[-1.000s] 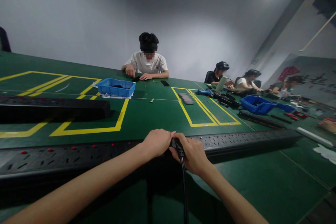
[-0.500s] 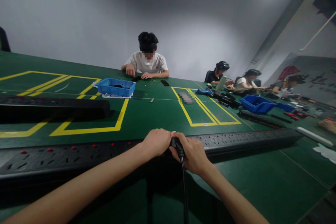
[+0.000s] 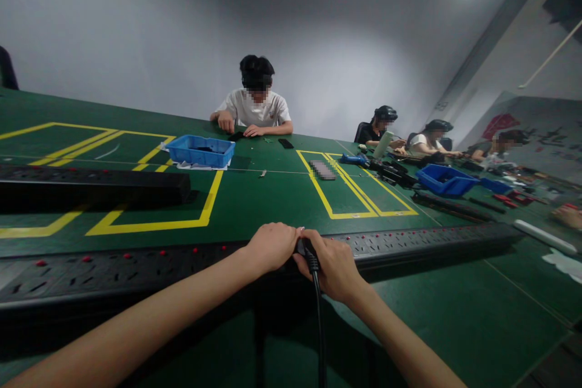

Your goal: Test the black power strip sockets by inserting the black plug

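A long black power strip (image 3: pixel 136 270) with red switches runs across the green table (image 3: pixel 273 200) in front of me. My right hand (image 3: pixel 334 267) is closed around a black plug (image 3: pixel 305 248) whose cable (image 3: pixel 318 327) hangs down toward me; the plug sits at the strip's top face. My left hand (image 3: pixel 271 247) rests with curled fingers on the strip right beside the plug, touching my right hand.
A second black power strip (image 3: pixel 91 185) lies at the left, behind it a blue bin (image 3: pixel 200 151). Yellow tape marks boxes on the table. A person in a white shirt (image 3: pixel 257 110) sits opposite. Other people, a blue bin (image 3: pixel 443 180) and tools are at the right.
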Available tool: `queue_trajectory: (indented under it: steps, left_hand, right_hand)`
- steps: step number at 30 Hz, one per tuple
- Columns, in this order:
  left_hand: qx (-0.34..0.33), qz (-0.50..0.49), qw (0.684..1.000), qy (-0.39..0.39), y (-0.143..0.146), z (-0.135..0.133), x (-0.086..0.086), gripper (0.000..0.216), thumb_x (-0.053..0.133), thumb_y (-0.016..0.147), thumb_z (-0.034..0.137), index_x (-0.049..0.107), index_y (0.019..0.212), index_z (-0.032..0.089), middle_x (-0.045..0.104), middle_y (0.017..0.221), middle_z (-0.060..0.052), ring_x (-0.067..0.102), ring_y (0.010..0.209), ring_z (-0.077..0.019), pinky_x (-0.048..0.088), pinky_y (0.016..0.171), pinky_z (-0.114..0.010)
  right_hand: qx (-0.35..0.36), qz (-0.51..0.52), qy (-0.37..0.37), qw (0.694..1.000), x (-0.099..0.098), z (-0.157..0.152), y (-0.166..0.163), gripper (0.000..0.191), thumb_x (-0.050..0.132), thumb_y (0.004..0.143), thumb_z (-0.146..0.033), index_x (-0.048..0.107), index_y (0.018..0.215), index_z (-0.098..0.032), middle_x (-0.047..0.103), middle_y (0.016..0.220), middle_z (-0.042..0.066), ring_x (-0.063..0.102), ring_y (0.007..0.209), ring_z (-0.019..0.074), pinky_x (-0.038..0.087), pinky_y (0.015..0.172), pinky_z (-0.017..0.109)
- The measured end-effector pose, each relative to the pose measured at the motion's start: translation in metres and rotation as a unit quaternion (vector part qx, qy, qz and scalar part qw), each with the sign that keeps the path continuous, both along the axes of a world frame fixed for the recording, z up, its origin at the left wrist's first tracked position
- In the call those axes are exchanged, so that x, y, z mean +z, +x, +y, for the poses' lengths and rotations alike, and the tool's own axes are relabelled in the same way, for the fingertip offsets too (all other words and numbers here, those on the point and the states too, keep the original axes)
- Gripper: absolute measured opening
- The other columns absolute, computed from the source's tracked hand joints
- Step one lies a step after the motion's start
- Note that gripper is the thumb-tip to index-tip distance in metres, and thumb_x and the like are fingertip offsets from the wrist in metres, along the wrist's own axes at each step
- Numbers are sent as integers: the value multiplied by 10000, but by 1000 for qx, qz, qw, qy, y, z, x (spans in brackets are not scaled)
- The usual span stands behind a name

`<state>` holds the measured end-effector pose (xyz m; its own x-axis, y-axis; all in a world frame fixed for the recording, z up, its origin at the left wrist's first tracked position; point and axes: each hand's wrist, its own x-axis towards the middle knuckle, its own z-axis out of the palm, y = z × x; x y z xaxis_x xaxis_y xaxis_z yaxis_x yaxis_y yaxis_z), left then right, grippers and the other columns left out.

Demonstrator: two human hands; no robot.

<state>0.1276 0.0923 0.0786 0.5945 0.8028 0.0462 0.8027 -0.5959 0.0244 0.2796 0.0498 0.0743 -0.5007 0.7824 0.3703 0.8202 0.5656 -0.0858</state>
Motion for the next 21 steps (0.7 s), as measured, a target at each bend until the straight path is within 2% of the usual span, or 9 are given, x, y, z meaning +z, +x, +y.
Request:
queue_trajectory:
  steps: [21]
  left_hand:
    - [8,2,1000,-3,0,0,0,339,254,874,224,578,932,143,658,845,-132,635,789,-239,485,688,-358]
  right_hand:
    - [0,1,5,1000,-1,1,1,317,450,834,-328,424,1115,-182,639,853,67,613,730,184,394,632,245]
